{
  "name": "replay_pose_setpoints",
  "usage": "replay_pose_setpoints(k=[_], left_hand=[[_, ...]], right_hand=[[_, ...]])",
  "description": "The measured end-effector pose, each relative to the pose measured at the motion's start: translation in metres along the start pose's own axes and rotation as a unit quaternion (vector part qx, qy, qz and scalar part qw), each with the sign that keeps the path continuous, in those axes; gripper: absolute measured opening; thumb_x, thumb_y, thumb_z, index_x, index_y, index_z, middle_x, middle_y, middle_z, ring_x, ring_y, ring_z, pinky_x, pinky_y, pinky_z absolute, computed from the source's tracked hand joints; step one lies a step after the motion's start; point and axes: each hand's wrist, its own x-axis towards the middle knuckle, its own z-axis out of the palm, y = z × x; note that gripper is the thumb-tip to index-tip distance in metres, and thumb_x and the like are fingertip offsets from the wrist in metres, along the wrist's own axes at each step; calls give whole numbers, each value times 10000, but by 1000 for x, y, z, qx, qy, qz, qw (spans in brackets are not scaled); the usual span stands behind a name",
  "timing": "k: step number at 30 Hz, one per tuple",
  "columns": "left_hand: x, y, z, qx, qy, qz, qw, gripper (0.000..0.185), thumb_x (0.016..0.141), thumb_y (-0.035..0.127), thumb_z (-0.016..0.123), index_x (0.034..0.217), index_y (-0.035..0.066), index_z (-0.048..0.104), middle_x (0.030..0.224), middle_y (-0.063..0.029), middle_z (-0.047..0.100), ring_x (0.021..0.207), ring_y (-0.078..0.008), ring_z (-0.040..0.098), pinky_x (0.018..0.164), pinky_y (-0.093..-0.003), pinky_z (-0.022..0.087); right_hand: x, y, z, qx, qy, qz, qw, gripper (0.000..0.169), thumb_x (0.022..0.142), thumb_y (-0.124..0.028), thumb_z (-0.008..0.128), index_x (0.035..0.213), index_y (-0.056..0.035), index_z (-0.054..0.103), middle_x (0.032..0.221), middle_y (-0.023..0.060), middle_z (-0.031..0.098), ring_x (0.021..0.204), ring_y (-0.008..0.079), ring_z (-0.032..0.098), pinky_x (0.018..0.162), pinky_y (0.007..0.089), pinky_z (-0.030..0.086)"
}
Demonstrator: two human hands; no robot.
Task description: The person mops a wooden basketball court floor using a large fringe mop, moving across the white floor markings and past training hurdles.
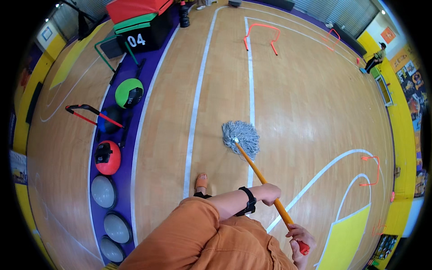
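Observation:
A string mop with an orange handle (256, 168) slants across the view before me. Its grey mop head (242, 135) lies spread on the wood-patterned gym floor (303, 111), over a white court line. My left hand (271, 194) reaches across my body and grips the handle partway down; a black band is on that wrist. Near the handle's red end cap (304, 249), my right hand (300, 238) is wrapped around the upper end. One foot in an orange sandal (201, 180) stands left of the mop.
A purple strip (126, 152) at left bears medicine balls (129, 93), grey balance domes (103, 191), hurdle frames (116, 54) and stacked plyo boxes (138, 37). Orange hurdles (261, 25) stand ahead and at right (378, 170). A person (375, 59) is by the right wall.

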Motion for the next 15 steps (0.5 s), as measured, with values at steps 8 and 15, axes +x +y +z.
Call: replay_pose_setpoints(k=[8, 15], left_hand=[[-102, -91, -37, -6, 91, -128, 988, 179, 710, 88, 689, 876, 120, 747, 861, -122, 722, 876, -348, 701, 716, -471, 559], [-188, -158, -31, -41, 196, -224, 954, 182, 737, 130, 710, 911, 111, 759, 919, -133, 730, 914, -336, 703, 756, -464, 562]], right_hand=[[82, 15, 67, 43, -153, -21, 987, 93, 789, 12, 678, 743, 12, 597, 833, 178, 697, 1004, 415, 685, 935, 496, 538], [145, 20, 136, 84, -316, -64, 943, 87, 789, 45, 681, 751, 12, 609, 823, 146, 687, 1001, 380, 686, 971, 488, 522]])
